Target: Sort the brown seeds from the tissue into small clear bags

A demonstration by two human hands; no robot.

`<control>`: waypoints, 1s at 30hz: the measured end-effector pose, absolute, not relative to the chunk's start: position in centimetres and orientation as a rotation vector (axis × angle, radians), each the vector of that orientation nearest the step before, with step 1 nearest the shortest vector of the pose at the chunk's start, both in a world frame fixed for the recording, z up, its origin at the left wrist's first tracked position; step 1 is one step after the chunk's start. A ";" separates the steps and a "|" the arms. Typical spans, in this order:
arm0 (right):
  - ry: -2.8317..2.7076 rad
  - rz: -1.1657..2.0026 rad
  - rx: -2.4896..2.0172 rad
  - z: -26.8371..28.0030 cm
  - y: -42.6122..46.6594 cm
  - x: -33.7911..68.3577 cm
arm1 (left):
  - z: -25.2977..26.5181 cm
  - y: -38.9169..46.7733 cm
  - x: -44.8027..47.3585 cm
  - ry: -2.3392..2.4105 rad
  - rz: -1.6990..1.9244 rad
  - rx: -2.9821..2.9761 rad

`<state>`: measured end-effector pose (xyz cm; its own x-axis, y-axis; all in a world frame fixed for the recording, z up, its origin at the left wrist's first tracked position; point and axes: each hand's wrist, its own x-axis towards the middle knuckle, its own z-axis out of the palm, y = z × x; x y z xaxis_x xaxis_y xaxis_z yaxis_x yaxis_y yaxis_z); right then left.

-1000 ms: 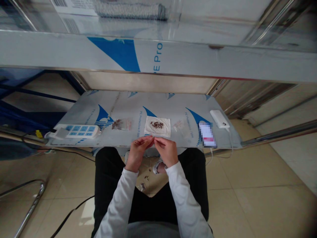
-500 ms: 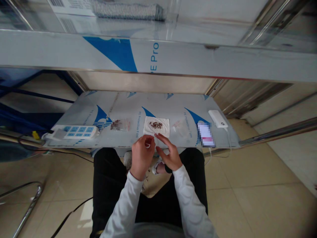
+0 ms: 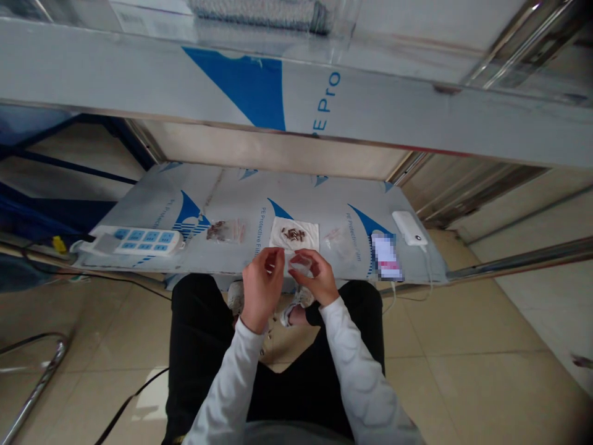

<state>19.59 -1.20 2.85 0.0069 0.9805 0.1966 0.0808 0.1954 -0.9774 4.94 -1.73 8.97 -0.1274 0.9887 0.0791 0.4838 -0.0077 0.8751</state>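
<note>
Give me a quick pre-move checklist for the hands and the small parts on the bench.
1. Left hand over bench edge: ok.
2. Right hand on clear bag: ok.
3. Bag open: cannot tell.
4. Part between left fingers: cannot tell, too small.
5. Parts piled on white cloth, within reach: ok.
6. Parts all on bench: not ok, some seem to lie on the floor.

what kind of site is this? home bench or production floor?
Probably a small assembly or packing workstation, not a home. A steel shelf bench with protective film on, tiny metal parts piled on a white cloth, small clear bags of parts beside it, and a power strip on the bench.
</note>
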 end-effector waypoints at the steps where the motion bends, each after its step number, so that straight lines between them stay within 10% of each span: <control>1: -1.363 0.983 -1.184 2.7 -0.3 20.0 | 8.7 -1.5 4.4 1.685 1.084 1.519; 15: -2.809 0.161 -1.869 3.0 14.5 22.0 | 5.4 0.6 -2.2 1.797 0.917 1.415; 30: -2.916 -0.162 -1.706 4.8 13.4 23.1 | 0.8 3.3 -4.5 2.090 0.774 1.550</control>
<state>23.08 13.37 4.79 -0.4696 0.8687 -0.1576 0.8459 0.4938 0.2015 -4.49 3.33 0.85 -0.2874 0.9578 -0.0075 0.7219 0.2218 0.6556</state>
